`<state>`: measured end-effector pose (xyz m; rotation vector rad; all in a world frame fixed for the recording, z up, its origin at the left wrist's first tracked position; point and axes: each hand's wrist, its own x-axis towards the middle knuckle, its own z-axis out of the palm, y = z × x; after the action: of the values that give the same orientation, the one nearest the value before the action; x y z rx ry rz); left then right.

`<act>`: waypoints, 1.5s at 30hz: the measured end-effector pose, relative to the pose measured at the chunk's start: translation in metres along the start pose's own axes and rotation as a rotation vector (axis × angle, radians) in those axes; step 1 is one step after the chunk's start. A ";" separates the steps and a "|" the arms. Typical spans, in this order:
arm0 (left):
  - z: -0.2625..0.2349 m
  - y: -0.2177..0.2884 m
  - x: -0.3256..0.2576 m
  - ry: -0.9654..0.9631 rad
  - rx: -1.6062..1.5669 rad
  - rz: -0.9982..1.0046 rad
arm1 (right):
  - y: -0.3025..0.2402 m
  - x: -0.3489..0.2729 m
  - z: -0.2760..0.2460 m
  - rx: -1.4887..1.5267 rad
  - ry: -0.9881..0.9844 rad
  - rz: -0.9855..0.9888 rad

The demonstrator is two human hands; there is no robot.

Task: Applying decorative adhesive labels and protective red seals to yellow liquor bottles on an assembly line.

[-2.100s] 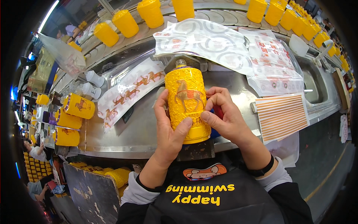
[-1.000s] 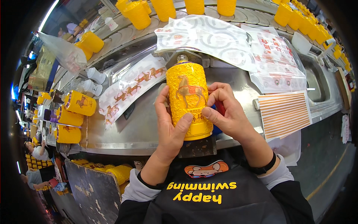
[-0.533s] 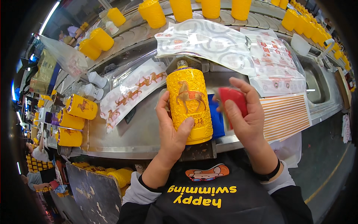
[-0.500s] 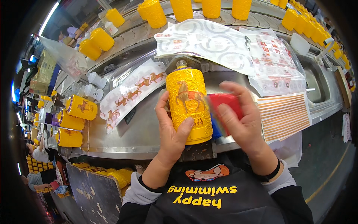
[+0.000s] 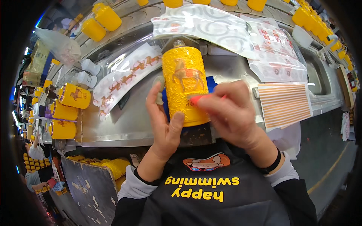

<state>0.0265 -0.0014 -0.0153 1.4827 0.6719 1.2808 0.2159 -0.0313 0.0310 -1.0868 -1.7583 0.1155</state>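
A yellow embossed bottle (image 5: 176, 71) with a clear glass neck stands tilted in front of me, bearing a brown and red horse decal (image 5: 186, 75). My left hand (image 5: 166, 126) holds its lower left side, thumb on the front and fingers along the side. Something pale (image 5: 160, 88) shows at those fingertips. Closed around a thin red scraper (image 5: 197, 99), my right hand (image 5: 235, 113) presses it to the bottle's front below the horse, over small dark characters. Most of the scraper is hidden by the fingers. Blue cloth-like material (image 5: 211, 82) shows behind the bottle.
Horse decal sheets (image 5: 124, 77) lie on the metal counter at left, with yellow bottles (image 5: 75, 96) beyond. Large printed transfer sheets (image 5: 203, 24) lie at the back, a striped sheet (image 5: 284, 103) at right near a sink (image 5: 320, 81). More yellow bottles (image 5: 107, 17) line a conveyor.
My right hand has brought the red scraper from beside the bottle onto its front, below the horse. The left hand still holds the bottle. The whole view has shifted slightly.
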 end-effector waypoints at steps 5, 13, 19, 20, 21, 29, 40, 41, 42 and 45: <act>-0.009 -0.003 -0.011 -0.191 0.544 0.203 | -0.002 -0.016 -0.030 0.331 -0.226 0.162; -0.006 -0.014 -0.002 -0.081 0.608 0.307 | 0.075 -0.048 -0.159 -0.636 -0.189 0.337; -0.009 -0.018 -0.007 -0.070 0.604 0.288 | 0.124 -0.049 -0.139 -0.696 -0.686 0.498; -0.009 -0.018 -0.007 -0.065 0.610 0.286 | 0.129 -0.044 -0.138 -0.648 -0.726 0.517; -0.009 -0.018 -0.008 -0.062 0.602 0.275 | 0.133 -0.039 -0.138 -0.656 -0.736 0.528; -0.008 -0.008 -0.006 -0.078 0.757 0.312 | 0.157 -0.027 -0.152 -0.460 -0.732 0.469; -0.010 0.002 -0.013 -0.057 0.903 0.365 | 0.072 -0.009 -0.119 -0.242 -0.371 0.129; -0.011 0.004 -0.010 -0.049 0.919 0.361 | 0.058 -0.007 -0.110 -0.232 -0.376 0.111; -0.012 0.005 -0.008 -0.090 1.015 0.438 | 0.046 -0.006 -0.100 -0.195 -0.388 0.070; -0.013 0.003 -0.005 -0.158 1.144 0.534 | 0.018 -0.004 -0.075 -0.178 -0.427 0.025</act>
<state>0.0119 -0.0021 -0.0151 2.8093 1.0177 1.1546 0.2865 -0.0532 0.0543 -1.2818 -2.1683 0.2232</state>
